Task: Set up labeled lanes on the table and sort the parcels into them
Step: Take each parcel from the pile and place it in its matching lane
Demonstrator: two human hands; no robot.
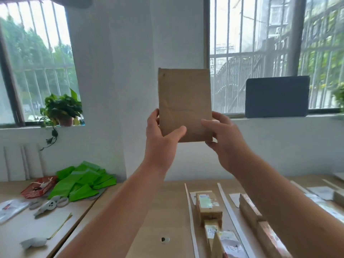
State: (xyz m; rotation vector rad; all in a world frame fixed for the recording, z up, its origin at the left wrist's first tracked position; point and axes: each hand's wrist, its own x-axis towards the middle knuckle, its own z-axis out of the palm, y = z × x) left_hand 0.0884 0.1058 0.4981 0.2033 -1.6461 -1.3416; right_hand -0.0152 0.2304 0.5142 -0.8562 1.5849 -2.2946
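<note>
Flat, plain brown parcel [184, 103] held upright and high at frame centre, bare face to camera, with the left hand [162, 135] gripping its lower-left corner and the right hand [223, 138] its lower-right edge. At 5 o'clock on the table [167, 211], two white strips [229, 207] run away from the viewer marking a lane, with taped box parcels [208, 205] in a line between them. A second row of parcels [255, 216] lies just past the right strip at 4 o'clock, and paper slips [235, 200] sit at the lanes' far ends, probably lane labels, writing too blurred to read.

White wall [134, 71] between two barred windows [37, 67]; daylight; wooden table [163, 211] below.
</note>
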